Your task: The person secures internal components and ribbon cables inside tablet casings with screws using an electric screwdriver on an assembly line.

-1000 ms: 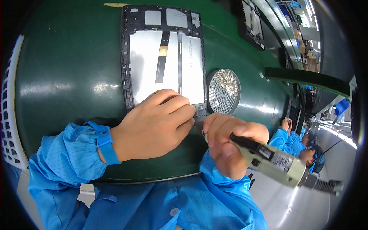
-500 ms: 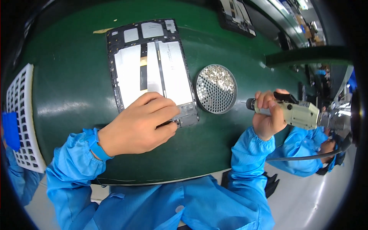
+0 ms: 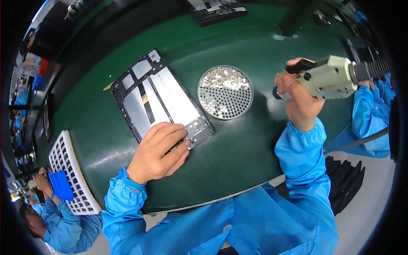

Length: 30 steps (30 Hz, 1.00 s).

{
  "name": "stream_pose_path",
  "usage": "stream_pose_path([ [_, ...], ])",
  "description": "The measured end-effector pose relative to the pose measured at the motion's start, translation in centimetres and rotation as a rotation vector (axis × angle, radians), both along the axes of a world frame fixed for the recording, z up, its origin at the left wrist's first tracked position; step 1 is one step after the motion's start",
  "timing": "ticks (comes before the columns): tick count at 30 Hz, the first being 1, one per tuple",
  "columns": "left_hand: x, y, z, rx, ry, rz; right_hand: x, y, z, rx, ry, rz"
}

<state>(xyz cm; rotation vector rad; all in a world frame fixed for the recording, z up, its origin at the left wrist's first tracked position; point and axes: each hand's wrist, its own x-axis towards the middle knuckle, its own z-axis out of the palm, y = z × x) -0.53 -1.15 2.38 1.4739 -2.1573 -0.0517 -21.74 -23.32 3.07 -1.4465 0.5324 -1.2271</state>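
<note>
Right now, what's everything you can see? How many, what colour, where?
Workbench: 1, green, across the middle
Open device: 1, black and silver, centre left
Round dish: 1, grey, centre
Metal bits: many, silvery, in dish
Powered screwdriver: 1, pale green, right
Second device: 1, mostly black, top
Grid tray: 1, white, lower left
Flat piece: 1, blue, overlapping tray
Small strip: 1, yellowish, beside open device
Dark objects: several, black, lower right
Other people: at least two, blue clothes, left and right
Background clutter: uncountable, mixed, edges
Left hand: 1, bare, on open device
Right hand: 1, bare, holding powered screwdriver
Sleeves: 2, blue, bottom
</note>
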Motion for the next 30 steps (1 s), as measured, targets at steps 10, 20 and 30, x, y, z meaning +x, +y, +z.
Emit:
stream_pose_path([
  [10,-3.2,0.7,0.1,0.027,0.137,0.357,-0.1,0.0,-0.2,-0.035,-0.001,-0.004],
  [20,-4.8,-0.4,0.6,0.105,0.076,0.465,-0.2,0.2,-0.5,-0.078,0.027,-0.012],
  [30,-3.2,-1.2,0.9,0.155,0.016,0.293,-0.8,-0.3,-0.5,-0.16,0.047,-0.02],
])
